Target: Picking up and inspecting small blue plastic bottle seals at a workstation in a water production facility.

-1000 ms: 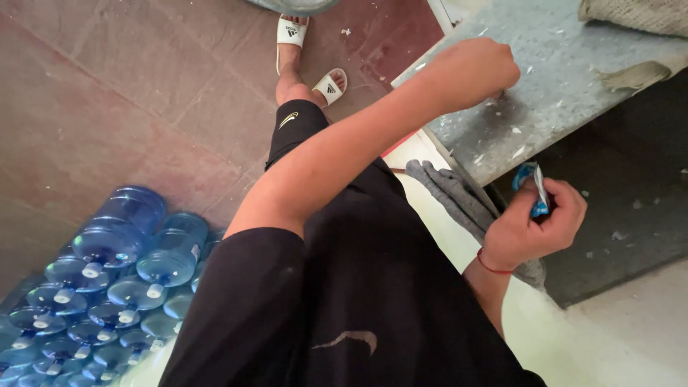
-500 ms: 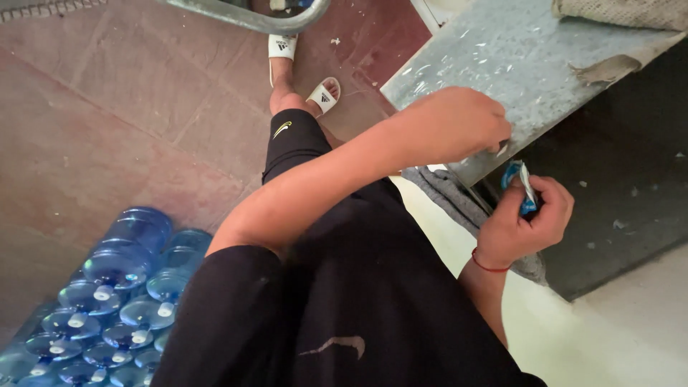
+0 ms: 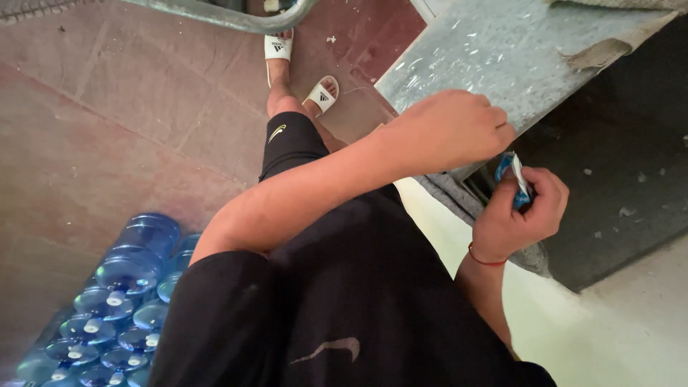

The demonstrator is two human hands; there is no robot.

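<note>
Head view: the right hand [image 3: 517, 215] pinches a small blue packet [image 3: 514, 179] between thumb and fingers, closed on it. Just above the packet, the left hand [image 3: 448, 129] is curled, its fingertips at the packet's top edge; whether they grip it cannot be told. Behind both hands lies a grey slab [image 3: 494, 50]. Far left of the grip, blue water bottles [image 3: 115, 301] stand on the tiled floor [image 3: 107, 129].
</note>
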